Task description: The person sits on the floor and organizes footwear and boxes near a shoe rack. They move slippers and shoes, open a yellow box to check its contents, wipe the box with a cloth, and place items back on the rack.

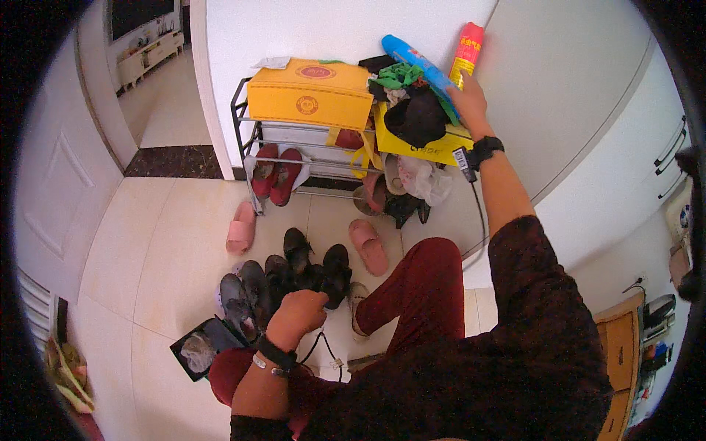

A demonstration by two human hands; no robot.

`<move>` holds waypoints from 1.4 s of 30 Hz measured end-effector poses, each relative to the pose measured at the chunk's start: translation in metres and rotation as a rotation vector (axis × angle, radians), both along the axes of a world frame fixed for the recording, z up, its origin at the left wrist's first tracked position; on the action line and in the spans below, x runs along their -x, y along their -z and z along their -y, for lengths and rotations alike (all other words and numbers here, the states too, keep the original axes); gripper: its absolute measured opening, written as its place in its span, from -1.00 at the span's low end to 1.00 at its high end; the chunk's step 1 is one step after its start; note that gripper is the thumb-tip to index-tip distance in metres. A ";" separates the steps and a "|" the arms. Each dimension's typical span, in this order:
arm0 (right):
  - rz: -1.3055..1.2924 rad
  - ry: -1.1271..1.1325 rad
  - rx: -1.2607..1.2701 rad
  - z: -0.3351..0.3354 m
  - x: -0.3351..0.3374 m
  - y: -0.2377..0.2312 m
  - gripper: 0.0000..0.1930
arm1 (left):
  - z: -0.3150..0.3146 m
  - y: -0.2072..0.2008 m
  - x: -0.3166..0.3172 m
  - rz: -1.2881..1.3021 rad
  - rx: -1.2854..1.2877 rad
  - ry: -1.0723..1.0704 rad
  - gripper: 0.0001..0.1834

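My right hand (471, 104) reaches over the right end of a shoe rack. Its fingers are bent at the lower end of a red and yellow spray can (469, 50), and they appear to grip it. Against the same hand lies a long blue package (415, 59), slanting up to the left. Below the hand are a black cap-like cloth item (417, 117) and a yellow box (419, 145). My left hand (298, 314) is closed above several black shoes (297, 250) on the floor; what its fingers hold, if anything, is hidden.
An orange-yellow box (309, 94) tops the rack's left side, with dark red shoes (277, 176) below. Pink slippers (368, 246) lie on the tiles. An open black box (209, 345) holds crumpled clear plastic. A white door (62, 162) stands left, a wooden cabinet (619, 353) right.
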State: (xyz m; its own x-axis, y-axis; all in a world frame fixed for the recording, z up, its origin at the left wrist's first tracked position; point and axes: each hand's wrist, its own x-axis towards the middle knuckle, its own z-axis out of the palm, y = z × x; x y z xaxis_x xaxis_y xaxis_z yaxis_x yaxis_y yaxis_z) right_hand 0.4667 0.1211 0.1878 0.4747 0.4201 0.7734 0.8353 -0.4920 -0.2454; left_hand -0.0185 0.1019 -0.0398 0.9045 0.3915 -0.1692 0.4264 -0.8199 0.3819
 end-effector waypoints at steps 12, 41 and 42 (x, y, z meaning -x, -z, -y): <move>0.190 0.197 0.342 0.026 -0.061 0.030 -0.34 | -0.002 0.005 -0.003 0.007 0.071 0.016 -0.67; -1.648 -0.227 0.120 0.080 0.226 0.415 -0.54 | 0.009 0.013 0.003 0.041 0.054 -0.016 -0.75; -1.530 -0.145 0.243 0.083 0.214 0.420 -0.50 | 0.009 0.011 0.001 0.010 0.048 -0.007 -0.74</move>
State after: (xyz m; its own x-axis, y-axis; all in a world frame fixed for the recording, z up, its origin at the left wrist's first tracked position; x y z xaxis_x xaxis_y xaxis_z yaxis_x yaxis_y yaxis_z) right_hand 0.2524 0.0379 -0.2323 0.6647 0.5697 -0.4832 -0.0853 -0.5847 -0.8067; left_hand -0.0197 0.0930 -0.0513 0.9036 0.3891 -0.1793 0.4278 -0.7977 0.4251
